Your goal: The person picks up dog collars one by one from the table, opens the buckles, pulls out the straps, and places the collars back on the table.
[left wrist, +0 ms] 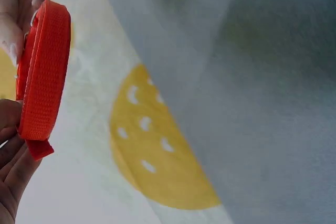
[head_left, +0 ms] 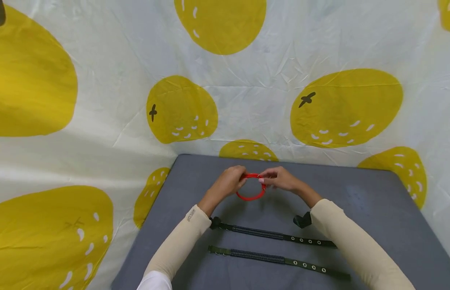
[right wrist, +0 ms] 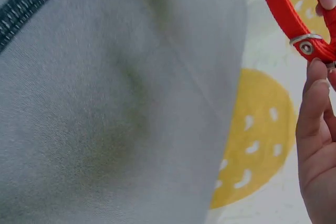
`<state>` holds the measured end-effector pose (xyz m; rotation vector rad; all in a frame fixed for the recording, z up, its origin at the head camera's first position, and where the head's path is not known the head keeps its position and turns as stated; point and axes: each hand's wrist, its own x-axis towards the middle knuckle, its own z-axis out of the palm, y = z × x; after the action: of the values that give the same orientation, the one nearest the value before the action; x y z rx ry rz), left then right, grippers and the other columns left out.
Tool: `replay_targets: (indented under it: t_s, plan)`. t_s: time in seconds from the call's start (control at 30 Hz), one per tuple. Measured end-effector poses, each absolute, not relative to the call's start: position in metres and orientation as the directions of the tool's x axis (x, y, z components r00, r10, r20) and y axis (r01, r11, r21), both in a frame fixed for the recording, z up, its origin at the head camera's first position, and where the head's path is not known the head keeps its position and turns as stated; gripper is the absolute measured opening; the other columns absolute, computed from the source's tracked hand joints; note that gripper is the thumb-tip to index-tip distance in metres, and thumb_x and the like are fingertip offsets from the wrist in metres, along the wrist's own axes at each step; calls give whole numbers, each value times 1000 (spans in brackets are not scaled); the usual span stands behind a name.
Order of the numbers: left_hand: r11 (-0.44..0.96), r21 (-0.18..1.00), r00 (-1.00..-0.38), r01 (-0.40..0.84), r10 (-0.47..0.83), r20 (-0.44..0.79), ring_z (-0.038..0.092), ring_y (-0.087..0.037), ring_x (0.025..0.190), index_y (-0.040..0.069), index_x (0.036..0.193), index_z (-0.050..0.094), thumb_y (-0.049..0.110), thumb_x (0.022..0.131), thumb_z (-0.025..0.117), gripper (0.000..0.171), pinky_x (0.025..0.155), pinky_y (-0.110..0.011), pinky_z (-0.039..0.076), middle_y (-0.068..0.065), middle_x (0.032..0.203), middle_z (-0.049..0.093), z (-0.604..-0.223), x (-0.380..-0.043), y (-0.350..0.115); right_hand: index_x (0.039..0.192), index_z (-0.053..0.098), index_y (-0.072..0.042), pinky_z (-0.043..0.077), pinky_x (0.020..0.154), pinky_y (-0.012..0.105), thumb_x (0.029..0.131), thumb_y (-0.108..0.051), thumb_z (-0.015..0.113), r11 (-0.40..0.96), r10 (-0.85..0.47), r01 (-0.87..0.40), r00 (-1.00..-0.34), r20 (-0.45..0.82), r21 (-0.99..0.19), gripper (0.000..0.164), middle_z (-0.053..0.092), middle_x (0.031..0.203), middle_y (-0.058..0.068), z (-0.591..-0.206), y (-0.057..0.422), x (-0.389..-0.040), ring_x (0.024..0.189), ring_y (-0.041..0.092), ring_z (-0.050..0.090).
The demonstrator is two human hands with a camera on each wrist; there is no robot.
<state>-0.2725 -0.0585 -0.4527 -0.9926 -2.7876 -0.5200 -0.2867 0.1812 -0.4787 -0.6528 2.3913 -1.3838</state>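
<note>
A red woven collar (head_left: 251, 198) is held up in a loop over the grey table. My left hand (head_left: 229, 181) grips its left side between thumb and fingers. On the upper right, my right hand (head_left: 282, 179) pinches the loop near its metal fittings. In the right wrist view a metal ring and an eyelet show on the red collar (right wrist: 283, 9), with the right hand's fingertips (right wrist: 316, 69) at the buckle end. The left wrist view has the red collar (left wrist: 47, 72) edge-on, a short strap end sticking out at its bottom.
Two dark straps with metal eyelets, a black one (head_left: 259, 233) and a dark green one (head_left: 259, 256), lie across the grey table (head_left: 196, 177) nearer the body. A small black piece (head_left: 302, 220) sits beside the right forearm. A fruit-printed white sheet (head_left: 254, 117) hangs behind.
</note>
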Motion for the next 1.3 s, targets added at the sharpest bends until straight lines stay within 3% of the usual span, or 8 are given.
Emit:
replay_targets:
  t_s: [0.23,0.4,0.53,0.73,0.9,1.3]
  plan:
    - [612,300,-682,731,641,353,55,-4,77,12,101,64,21,90,66,15,65,-12,46,3,94,61,-435,-239,-60,105,69,-14,53,59,37,90,-33,65,372,-506,-243,-862,25,-896,24,70,84,8,-454,195,-246,70,26,62]
    - [503,254,-561,826,694,450,57,-3,81,12,103,62,21,89,67,18,68,-11,46,2,99,61,-422,-215,-60,101,70,-9,52,56,36,89,-23,68,315,-518,-259,-853,64,-913,19,65,75,15,-431,202,-211,62,34,57]
    - [434,241,-495,868,714,495,58,-4,84,12,105,61,21,87,69,21,71,-11,46,2,102,60,-414,-199,-59,98,70,-12,51,54,34,87,-20,70,310,-510,-312,-852,120,-898,13,62,70,10,-415,206,-182,58,31,56]
    - [386,241,-454,890,719,526,55,-6,86,12,108,60,35,83,72,36,74,-12,45,2,105,59,-402,-183,-56,100,71,-17,47,49,27,85,-15,71,356,-460,-470,-841,286,-808,14,62,82,-2,-401,203,-150,58,13,57]
    - [350,237,-422,906,722,547,49,-6,97,12,114,58,43,82,69,46,81,-11,43,3,109,55,-398,-176,-47,101,71,-20,50,54,24,83,-16,73,399,-435,-534,-826,359,-745,19,64,87,-8,-395,195,-135,63,7,60]
    - [290,185,-340,939,703,625,42,-8,87,12,115,64,34,87,67,36,73,-12,38,4,98,51,-403,-169,-38,100,72,-16,52,57,22,80,-7,74,385,-428,-588,-797,427,-711,22,65,87,-7,-389,186,-120,66,7,62]
